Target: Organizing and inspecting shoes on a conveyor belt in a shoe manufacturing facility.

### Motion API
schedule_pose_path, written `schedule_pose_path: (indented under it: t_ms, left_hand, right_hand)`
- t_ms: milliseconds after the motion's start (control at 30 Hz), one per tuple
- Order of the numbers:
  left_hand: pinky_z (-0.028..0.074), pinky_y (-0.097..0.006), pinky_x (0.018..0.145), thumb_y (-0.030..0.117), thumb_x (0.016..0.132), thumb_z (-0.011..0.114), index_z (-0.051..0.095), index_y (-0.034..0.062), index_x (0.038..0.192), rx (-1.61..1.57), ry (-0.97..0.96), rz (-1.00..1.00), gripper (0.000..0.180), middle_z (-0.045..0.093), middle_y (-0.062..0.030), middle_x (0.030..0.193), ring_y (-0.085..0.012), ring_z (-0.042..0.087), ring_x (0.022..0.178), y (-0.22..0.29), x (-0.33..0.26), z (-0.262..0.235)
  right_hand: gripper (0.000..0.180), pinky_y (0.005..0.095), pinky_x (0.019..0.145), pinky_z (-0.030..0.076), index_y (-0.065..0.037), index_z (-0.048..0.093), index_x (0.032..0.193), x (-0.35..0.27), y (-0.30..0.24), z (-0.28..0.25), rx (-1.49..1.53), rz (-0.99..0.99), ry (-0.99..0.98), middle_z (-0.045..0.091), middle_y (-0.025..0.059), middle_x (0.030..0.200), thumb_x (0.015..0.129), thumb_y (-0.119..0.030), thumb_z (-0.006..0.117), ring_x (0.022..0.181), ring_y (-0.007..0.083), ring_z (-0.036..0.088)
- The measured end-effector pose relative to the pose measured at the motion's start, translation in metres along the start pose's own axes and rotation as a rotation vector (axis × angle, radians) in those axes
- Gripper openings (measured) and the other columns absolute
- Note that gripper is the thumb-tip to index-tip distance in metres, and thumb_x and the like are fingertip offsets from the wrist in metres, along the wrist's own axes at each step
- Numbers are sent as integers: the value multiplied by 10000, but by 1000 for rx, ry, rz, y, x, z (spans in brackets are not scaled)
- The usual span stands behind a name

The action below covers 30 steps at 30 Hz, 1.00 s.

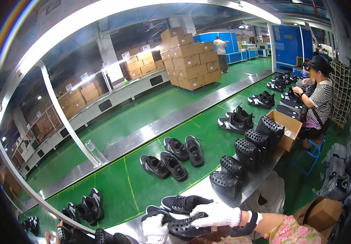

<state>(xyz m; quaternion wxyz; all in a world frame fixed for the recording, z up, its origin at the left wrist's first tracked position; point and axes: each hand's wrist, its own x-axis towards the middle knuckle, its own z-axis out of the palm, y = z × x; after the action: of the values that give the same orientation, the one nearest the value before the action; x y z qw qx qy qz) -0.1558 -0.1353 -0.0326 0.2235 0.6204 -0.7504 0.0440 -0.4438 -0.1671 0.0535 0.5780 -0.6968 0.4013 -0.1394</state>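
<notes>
Both of my hands wear white gloves at the bottom middle of the view. My right hand (pixel 218 215) has its fingers closed over the upper edge of a black, hole-dotted, clog-shaped piece (pixel 187 229). On the same piece's left end is my left hand (pixel 155 228), its fingers curled and partly hidden. Just beyond them, a black sneaker (pixel 185 203) with a pale sole lies on its side along the metal edge. A second dark shoe (pixel 155 210) shows behind my left hand.
Several black perforated clog-shaped pieces (pixel 246 154) stand on the metal ledge to the right, near an open cardboard box (pixel 287 128). Black sneakers (pixel 175 158) sit along the green conveyor belt (pixel 118 195). A co-worker (pixel 320 93) sits at the far right. Stacked cartons (pixel 191 65) stand behind.
</notes>
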Motion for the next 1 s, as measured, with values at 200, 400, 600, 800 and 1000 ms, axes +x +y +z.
schedule_pose_path:
  t_ms: [200,400,600,800,1000]
  left_hand:
    - [526,-416,882,144,823,723,724,60,1057,-135,-21,-2,248,721,-149,1016,-334,673,971,-13,-7,-1]
    - [534,-373,842,103,843,701,725,34,981,-386,-50,-194,156,727,-134,959,-296,693,915,-23,-10,-5]
    - [535,-416,883,111,876,703,715,18,1076,-343,-115,-294,221,721,-176,1046,-340,682,990,-19,-24,1]
    - [548,-418,758,204,762,733,740,89,844,-342,-4,-238,142,725,-123,842,-309,698,806,-4,-14,-1]
    - [523,-454,736,228,774,733,716,98,825,-192,121,-101,141,703,-111,813,-333,675,780,13,-2,-10]
  right_hand:
    - [408,282,516,451,-39,675,1104,39,2,5,-88,-64,-76,657,62,806,925,-404,701,585,118,554]
    - [441,302,597,486,-25,676,1132,39,11,15,-58,-70,-75,693,93,937,920,-410,704,670,152,606]
    - [508,360,958,504,-31,667,1229,21,27,30,-76,-3,27,688,157,1176,923,-435,693,1042,251,668]
    - [523,389,881,540,-80,634,1227,24,5,37,-450,-86,97,721,171,1044,931,-511,633,996,340,696]
    - [456,452,776,548,-18,587,1125,67,0,83,-566,-263,191,701,185,944,961,-441,557,888,364,697]
